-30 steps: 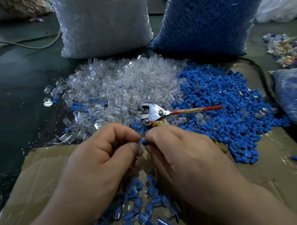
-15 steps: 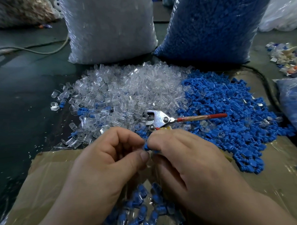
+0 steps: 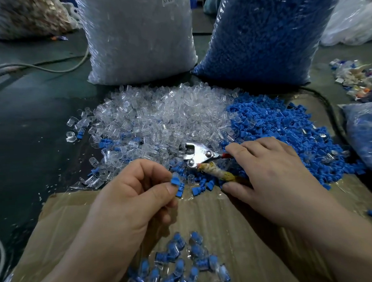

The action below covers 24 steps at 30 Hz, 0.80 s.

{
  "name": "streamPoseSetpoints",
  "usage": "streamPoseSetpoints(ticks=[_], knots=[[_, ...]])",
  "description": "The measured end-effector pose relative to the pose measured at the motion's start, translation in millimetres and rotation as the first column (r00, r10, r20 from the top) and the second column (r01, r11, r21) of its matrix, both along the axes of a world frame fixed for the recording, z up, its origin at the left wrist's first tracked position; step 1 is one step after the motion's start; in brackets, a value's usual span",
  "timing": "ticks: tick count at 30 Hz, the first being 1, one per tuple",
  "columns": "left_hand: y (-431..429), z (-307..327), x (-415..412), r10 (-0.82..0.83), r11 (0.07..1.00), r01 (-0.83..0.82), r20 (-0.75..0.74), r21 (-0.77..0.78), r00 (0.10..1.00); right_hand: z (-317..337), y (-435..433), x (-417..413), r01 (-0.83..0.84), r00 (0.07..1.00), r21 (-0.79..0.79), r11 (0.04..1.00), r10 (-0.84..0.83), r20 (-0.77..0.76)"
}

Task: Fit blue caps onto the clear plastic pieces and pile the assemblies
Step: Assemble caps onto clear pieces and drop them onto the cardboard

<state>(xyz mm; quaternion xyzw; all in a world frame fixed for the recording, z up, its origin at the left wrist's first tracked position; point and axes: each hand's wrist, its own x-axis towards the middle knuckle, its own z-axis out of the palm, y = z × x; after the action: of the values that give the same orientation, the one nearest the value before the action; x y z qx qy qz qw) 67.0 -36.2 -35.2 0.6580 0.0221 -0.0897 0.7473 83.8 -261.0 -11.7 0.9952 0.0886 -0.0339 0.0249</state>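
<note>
Pinching a capped piece (image 3: 175, 180), the left hand (image 3: 124, 202) hovers; the right hand (image 3: 270, 171) lies spread over pliers (image 3: 198, 155).

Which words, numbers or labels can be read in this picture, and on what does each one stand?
"SJ-017": on a small white label near the top of the bag of clear plastic pieces; the mark between the letters and the digits is blurred.
No other text can be read: none shows on the bag of blue caps, the pliers or the cardboard.
</note>
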Motion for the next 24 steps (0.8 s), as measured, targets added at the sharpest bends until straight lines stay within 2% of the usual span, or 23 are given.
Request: streamPoseSetpoints(ticks=[5,10,12,17,24], knots=[[-2.0,4.4,0.4,0.014,1.000,-0.014,-0.007,0.014,1.000,3.2,3.7,1.5,0.029,0.992,0.071,0.997,-0.037,0.121],[1.0,7.0,-1.0,0.034,0.999,-0.034,-0.018,-0.028,0.999,14.8,5.3,-8.0,-0.038,0.953,0.374,0.927,-0.080,0.293],[1.5,6.5,-0.7,0.071,0.997,-0.071,0.015,-0.029,0.997,16.2,9.2,-16.6,-0.097,0.950,0.377,0.921,-0.028,0.312],[4.9,4.5,0.1,0.128,0.988,-0.139,0.144,0.068,0.981,11.3,15.1,-28.5,-0.203,0.966,0.339,0.919,0.131,0.222],[5.8,1.5,-1.0,0.129,0.982,-0.152,0.186,0.114,0.974,9.0,15.6,-28.1,-0.212,0.968,0.285,0.935,0.162,0.189]])
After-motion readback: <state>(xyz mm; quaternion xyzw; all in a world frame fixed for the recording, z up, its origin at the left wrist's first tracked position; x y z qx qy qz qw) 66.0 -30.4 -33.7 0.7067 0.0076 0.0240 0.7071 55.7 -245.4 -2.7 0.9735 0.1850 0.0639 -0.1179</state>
